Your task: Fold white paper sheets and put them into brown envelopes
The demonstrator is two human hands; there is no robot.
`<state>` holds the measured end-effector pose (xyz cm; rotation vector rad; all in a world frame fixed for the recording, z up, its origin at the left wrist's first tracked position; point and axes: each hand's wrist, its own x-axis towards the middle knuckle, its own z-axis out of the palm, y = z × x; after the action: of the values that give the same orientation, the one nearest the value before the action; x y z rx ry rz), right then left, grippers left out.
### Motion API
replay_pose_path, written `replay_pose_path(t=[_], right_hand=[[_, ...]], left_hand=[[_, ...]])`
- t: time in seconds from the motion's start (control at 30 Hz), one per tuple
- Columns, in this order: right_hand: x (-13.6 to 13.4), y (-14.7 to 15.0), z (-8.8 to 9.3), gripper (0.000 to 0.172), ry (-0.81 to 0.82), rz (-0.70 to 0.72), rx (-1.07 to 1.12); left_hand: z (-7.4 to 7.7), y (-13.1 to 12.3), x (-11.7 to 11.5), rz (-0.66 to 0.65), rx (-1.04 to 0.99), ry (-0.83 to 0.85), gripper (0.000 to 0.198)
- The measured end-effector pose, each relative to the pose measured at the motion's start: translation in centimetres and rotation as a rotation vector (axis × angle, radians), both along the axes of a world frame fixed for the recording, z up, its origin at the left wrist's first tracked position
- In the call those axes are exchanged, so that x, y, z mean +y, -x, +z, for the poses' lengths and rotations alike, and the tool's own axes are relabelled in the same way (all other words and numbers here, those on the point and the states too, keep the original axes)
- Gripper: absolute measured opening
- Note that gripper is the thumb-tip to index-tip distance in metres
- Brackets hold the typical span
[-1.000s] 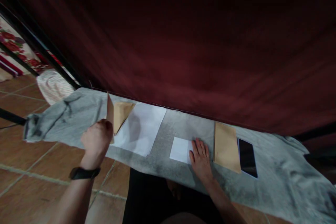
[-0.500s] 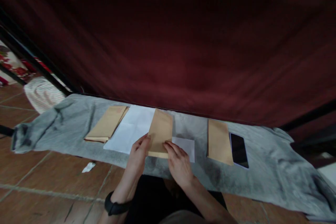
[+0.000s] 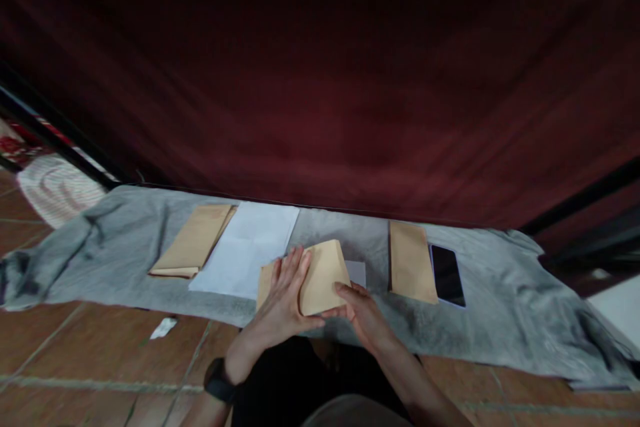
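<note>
A brown paper envelope (image 3: pixel 325 277) is in front of me, tilted slightly above the grey cloth. My left hand (image 3: pixel 283 300) lies across its left part with fingers stretched out and the thumb pointing right below its near edge. A further brown paper part (image 3: pixel 265 280) shows left of those fingers; whether it belongs to the same envelope I cannot tell. My right hand (image 3: pixel 363 313) pinches the envelope's near right corner, thumb on top and fingers underneath. Partly covered by the envelope, a small white paper (image 3: pixel 357 273) lies behind the right hand.
Left of my hands are white paper sheets (image 3: pixel 247 247) and a stack of brown envelopes (image 3: pixel 193 240). To the right lie another brown envelope (image 3: pixel 413 263) and a phone (image 3: pixel 447 275). A grey cloth (image 3: pixel 500 307) runs beneath everything, with a dark red curtain (image 3: pixel 340 113) behind it.
The brown envelope has come nearer to me and turned. My left hand has gone from gripping its edge to lying across it; my right hand has shifted to its near right corner.
</note>
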<state>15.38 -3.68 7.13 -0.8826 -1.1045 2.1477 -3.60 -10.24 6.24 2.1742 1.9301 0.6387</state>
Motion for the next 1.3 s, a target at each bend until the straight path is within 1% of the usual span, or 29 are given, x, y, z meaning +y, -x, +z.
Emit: replay_pose_path(t=[0.07, 0.13, 0.23, 0.3, 0.33, 0.43, 0.5, 0.53, 0.6, 0.67, 0.8, 0.9, 1.0, 1.07, 1.2, 1.3], right_hand=[[0.3, -0.7, -0.2, 0.048, 0.010, 0.008, -0.024], [0.6, -1.4, -0.4, 0.047, 0.020, 0.034, -0.019], [0.9, -2.5, -1.2, 0.046, 0.020, 0.066, -0.017], [1.1, -3.1, -2.1, 0.046, 0.012, 0.059, -0.043], [1.2, -3.3, -2.6, 0.047, 0.009, 0.034, -0.067], [1.7, -4.1, -4.1, 0.045, 0.005, -0.099, -0.162], [2.1, -4.6, -4.7, 0.040, 0.004, -0.189, -0.232], [2.4, -4.8, -4.9, 0.037, 0.012, -0.208, -0.254], [2.8, -5.3, -4.9, 0.033, 0.036, -0.184, -0.255], [3.2, -5.7, -4.8, 0.030, 0.034, -0.092, -0.230], [4.1, -6.3, -5.0, 0.029, -0.115, 0.100, -0.260], [4.7, -6.7, -5.8, 0.021, -0.281, 0.164, -0.369], [5.0, -7.0, -6.7, 0.011, -0.474, 0.120, -0.501], [5.0, -7.3, -7.2, 0.010, -0.546, 0.077, -0.560], [4.9, -7.8, -8.0, 0.008, -0.578, -0.013, -0.597], [5.0, -8.1, -8.6, 0.007, -0.575, -0.051, -0.651]], left_hand=[[-0.2, 0.4, 0.1, -0.063, -0.073, 0.110, 0.145], [-0.6, 0.5, 0.3, -0.111, -0.135, 0.185, 0.147], [-1.3, 0.3, 0.7, -0.131, -0.172, 0.231, 0.147], [-1.8, 0.0, 1.1, -0.125, -0.148, 0.230, 0.147], [-2.0, -0.2, 1.3, -0.123, -0.130, 0.225, 0.146], [-2.5, -0.8, 1.7, -0.111, -0.100, 0.189, 0.143], [-2.8, -1.1, 1.8, -0.097, -0.085, 0.164, 0.140], [-2.9, -1.2, 1.8, -0.093, -0.077, 0.153, 0.139], [-3.0, -1.5, 1.8, -0.094, -0.059, 0.136, 0.136], [-3.1, -1.6, 1.7, -0.098, -0.038, 0.121, 0.136], [-3.3, -2.1, 1.6, -0.116, 0.033, 0.091, 0.134], [-3.8, -2.5, 1.6, -0.149, 0.081, 0.063, 0.127], [-4.6, -2.7, 1.8, -0.157, 0.116, 0.057, 0.120], [-5.0, -2.6, 1.9, -0.158, 0.131, 0.075, 0.118], [-5.6, -2.1, 1.9, -0.166, 0.074, 0.141, 0.121], [-5.8, -1.9, 1.7, -0.137, 0.005, 0.128, 0.118]])
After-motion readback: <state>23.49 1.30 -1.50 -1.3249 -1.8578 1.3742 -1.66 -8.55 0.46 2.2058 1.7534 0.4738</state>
